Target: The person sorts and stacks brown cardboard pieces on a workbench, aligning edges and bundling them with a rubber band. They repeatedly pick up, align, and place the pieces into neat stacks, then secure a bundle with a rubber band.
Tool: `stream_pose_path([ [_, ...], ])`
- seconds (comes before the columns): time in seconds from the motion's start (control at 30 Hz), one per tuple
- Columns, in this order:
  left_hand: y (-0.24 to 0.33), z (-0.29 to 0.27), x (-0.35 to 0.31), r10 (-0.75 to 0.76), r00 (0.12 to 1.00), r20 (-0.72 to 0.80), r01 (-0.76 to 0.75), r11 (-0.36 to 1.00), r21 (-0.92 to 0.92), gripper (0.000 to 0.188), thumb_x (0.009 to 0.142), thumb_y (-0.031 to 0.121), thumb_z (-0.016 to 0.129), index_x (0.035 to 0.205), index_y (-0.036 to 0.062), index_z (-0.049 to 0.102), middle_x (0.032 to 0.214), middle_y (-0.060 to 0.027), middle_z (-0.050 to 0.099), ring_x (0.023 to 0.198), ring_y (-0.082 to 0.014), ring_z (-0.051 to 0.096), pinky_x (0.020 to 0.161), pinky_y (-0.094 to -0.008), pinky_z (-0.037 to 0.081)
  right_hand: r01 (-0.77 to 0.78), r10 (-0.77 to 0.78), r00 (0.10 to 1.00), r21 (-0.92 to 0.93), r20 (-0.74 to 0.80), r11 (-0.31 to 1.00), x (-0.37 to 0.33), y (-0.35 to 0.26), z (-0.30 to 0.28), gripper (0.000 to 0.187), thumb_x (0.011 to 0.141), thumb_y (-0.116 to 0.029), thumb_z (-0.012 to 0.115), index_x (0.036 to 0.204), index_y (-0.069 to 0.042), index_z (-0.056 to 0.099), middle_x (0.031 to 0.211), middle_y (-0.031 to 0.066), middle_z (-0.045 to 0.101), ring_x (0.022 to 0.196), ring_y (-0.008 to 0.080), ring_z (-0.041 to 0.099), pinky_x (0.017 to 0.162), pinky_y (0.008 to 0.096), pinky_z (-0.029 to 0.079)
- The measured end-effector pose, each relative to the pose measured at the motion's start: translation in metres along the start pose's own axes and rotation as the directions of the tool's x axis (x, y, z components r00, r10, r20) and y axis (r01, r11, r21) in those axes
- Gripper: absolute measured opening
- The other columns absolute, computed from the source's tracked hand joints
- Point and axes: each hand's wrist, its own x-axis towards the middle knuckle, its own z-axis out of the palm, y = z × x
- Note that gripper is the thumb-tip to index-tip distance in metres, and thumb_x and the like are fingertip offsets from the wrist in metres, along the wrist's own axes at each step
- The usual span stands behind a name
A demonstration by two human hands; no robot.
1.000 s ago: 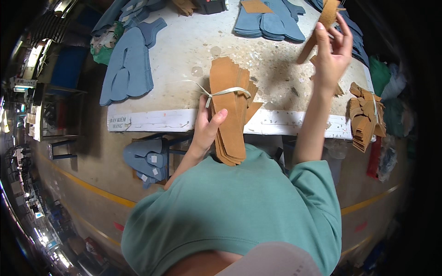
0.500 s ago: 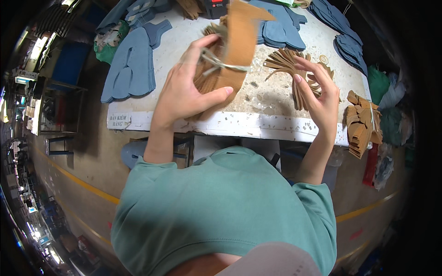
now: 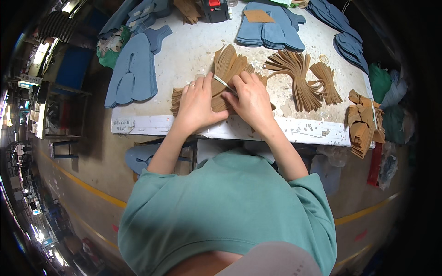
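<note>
A bundle of brown leather-like pieces point(image 3: 228, 64) lies fanned out at the near side of the table, partly covered by both hands. A pale tie point(image 3: 223, 83) crosses its middle. My left hand point(image 3: 198, 101) grips the bundle's left part, its thumb stretched toward the right and its index fingertip beside the tie. With bent fingers, my right hand point(image 3: 251, 99) holds the tie at its right end; its fingertips are partly hidden. To the right lie a fanned bundle of brown strips point(image 3: 297, 80) and a smaller bundle of brown strips point(image 3: 326, 83), apart from my hands.
Blue cut pieces lie in stacks at the left point(image 3: 131, 76), at the back point(image 3: 269, 30) and at the far right point(image 3: 350, 48). A brown patch point(image 3: 258, 16) rests on the back stack. Another brown bundle point(image 3: 366, 122) overhangs the right edge. A black-and-red device point(image 3: 215, 10) stands behind.
The brown bundle, raised and tilted in my left hand before, now lies on the table. My right hand has moved left from above the strips onto the bundle's tie.
</note>
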Motion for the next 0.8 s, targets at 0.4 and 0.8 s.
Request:
stream_pose_path([
  [0.4, 0.017, -0.002, -0.009, 0.271, 0.962, -0.028, -0.268, 0.959, 0.092, 0.088, 0.055, 0.03, 0.084, 0.128, 0.0002, 0.046, 0.113, -0.0164, 0.058, 0.106, -0.0322, 0.056, 0.092, -0.0418, 0.043, 0.008, 0.019, 0.979, 0.132, -0.202, 0.991, 0.012, 0.008, 0.005, 0.01, 0.075, -0.009, 0.067, 0.077, -0.005, 0.058, 0.08, 0.0117, 0.058, 0.079, 0.0299, 0.058, 0.07, 0.0412, 0.049],
  [0.8, -0.017, -0.033, 0.014, 0.246, 0.737, 0.629, 0.588, 0.224, -0.777, 0.072, 0.079, 0.042, 0.062, 0.137, 0.0037, 0.042, 0.126, -0.0196, 0.054, 0.103, -0.0327, 0.063, 0.09, -0.0377, 0.05, -0.229, 0.334, 0.816, 0.267, -0.472, 0.936, 0.002, 0.067, -0.085, 0.011, 0.085, -0.007, 0.064, 0.094, -0.004, 0.069, 0.08, 0.0049, 0.066, 0.067, 0.009, 0.059, 0.063, 0.0239, 0.048],
])
